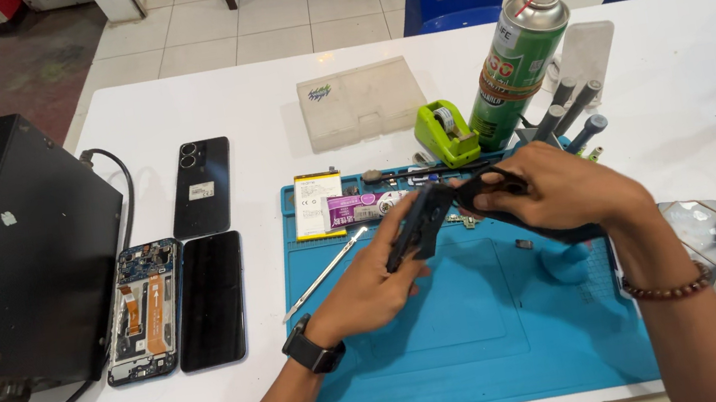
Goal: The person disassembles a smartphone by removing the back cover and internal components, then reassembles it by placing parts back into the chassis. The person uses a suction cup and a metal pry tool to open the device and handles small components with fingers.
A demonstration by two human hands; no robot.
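My left hand (368, 283) grips a dark phone body (418, 223), tilted on edge above the blue work mat (483, 343). My right hand (555, 192) pinches a thin black piece (484, 187) that meets the phone's upper end. Both hands hover over the middle of the mat. A black watch sits on my left wrist, a bead bracelet on my right.
On the mat lie a metal pry tool (324, 275), a phone battery (318, 204) and small parts. Left of it rest an opened phone (145, 308), a black screen (212, 298) and a back cover (202, 186). A black box (7, 253), green spray can (517, 64), tape dispenser (445, 133) and plastic case (359, 102) stand around.
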